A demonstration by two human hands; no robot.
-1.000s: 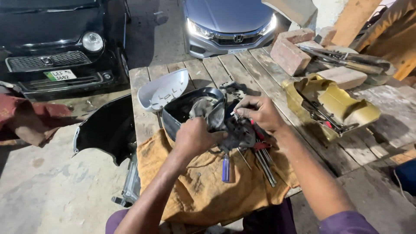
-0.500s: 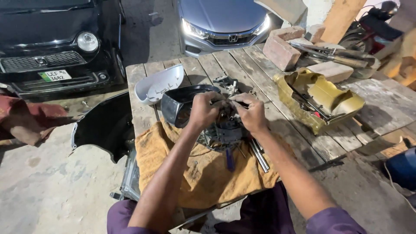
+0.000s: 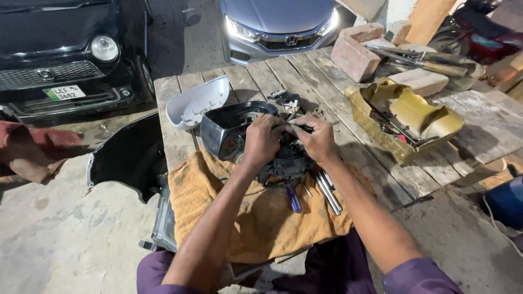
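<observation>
A dark car side-mirror housing (image 3: 229, 128) lies on an orange cloth (image 3: 261, 218) spread over a wooden table (image 3: 338, 92). My left hand (image 3: 262, 140) and my right hand (image 3: 315, 139) meet over the black inner mechanism (image 3: 286, 163) of the mirror, both with fingers closed on its parts. Beside my right wrist, on the cloth, lie a blue-handled screwdriver (image 3: 294, 198) and several metal tools (image 3: 328, 193).
A white mirror cover (image 3: 197, 102) sits at the table's back left. A yellow mirror housing (image 3: 406, 117), bricks (image 3: 354, 54) and metal rods (image 3: 419, 54) lie to the right. A black car (image 3: 65, 60) and a silver car (image 3: 280, 24) stand behind. A black body panel (image 3: 128, 158) leans at the left.
My hands have drawn closer together over the mirror mechanism, the right one moving left. The view has shifted so the table sits lower and further right.
</observation>
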